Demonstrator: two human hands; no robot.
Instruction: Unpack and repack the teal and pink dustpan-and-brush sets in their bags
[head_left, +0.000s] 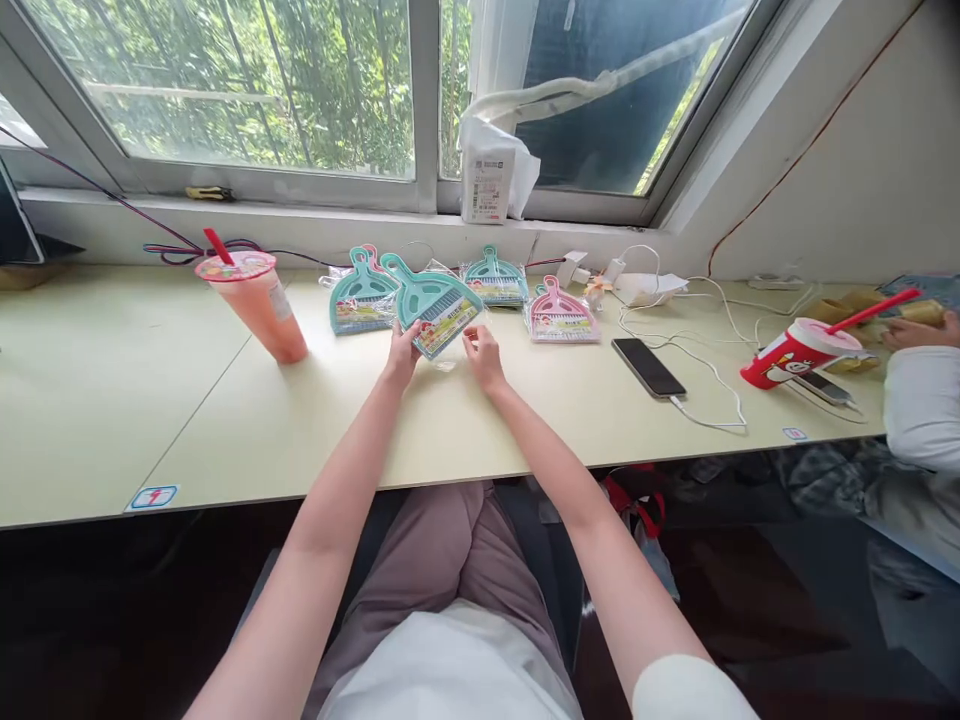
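Observation:
My left hand [403, 352] is closed on the lower left edge of a teal mini dustpan and brush set [431, 303], which is tilted above the table with its label facing me. At the set's lower right, my right hand [484, 357] is curled with its fingertips together; whether it pinches the clear wrapping there is too small to tell. Behind the held set lie another teal dustpan set [361, 298] on the left, with a bit of pink behind it, and a third teal one [493, 278] toward the wall. A pink dustpan set [561, 315] lies to the right.
A tall pink drink cup [255, 310] stands at left. To the right are a charging phone [649, 367], white cables, and a red cup [799, 352] near another person's arm [924, 400]. A white box [486, 185] and a yellow cutter [209, 193] sit on the sill.

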